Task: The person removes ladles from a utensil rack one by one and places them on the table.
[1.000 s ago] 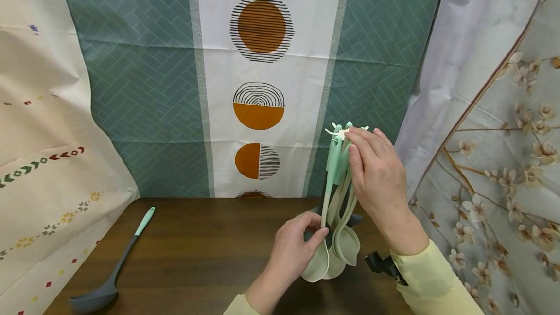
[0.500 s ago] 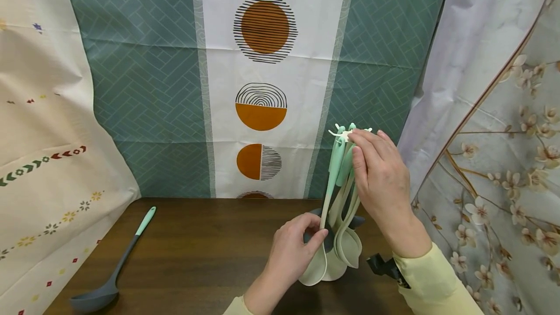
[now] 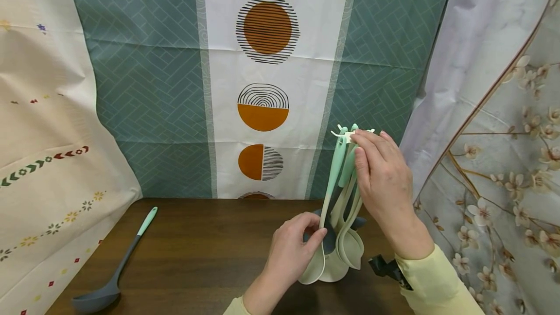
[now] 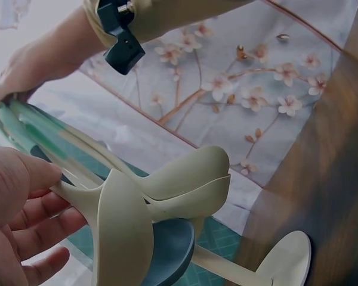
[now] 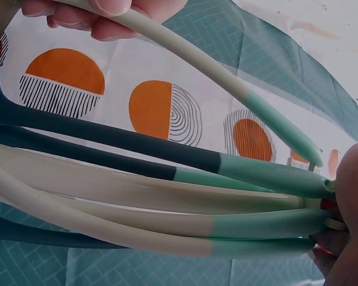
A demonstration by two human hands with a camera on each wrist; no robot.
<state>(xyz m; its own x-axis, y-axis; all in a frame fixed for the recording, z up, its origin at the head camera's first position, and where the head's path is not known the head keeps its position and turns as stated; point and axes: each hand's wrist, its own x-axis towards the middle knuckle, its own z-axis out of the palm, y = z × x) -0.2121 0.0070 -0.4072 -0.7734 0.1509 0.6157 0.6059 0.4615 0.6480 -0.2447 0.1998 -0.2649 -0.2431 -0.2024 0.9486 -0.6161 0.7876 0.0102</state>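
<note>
A cream utensil stand [image 3: 334,273] on the right of the table carries several cream and dark grey kitchen utensils hung by mint handles. My left hand [image 3: 290,244] pinches the lower shaft of a cream spoon [image 3: 313,270], just above its bowl. Its mint handle reaches up to the hooked top, and in the right wrist view the spoon [image 5: 197,65] slants away from the bunch. My right hand [image 3: 385,183] grips the top of the stand, fingers over the hooks and thumb down alongside the handles. Part of the hooks is hidden under it.
A dark grey ladle [image 3: 98,298] with a mint handle lies at the table's left. Close behind the stand hangs a green and white patterned curtain [image 3: 262,125]. Floral cloth [image 3: 494,218] hangs at the right, embroidered cloth [image 3: 43,111] at the left.
The spoon's bowl has swung slightly left, away from the other utensils, with my left hand on it. My right hand keeps its hold on the stand's top. The head view has shifted a little.
</note>
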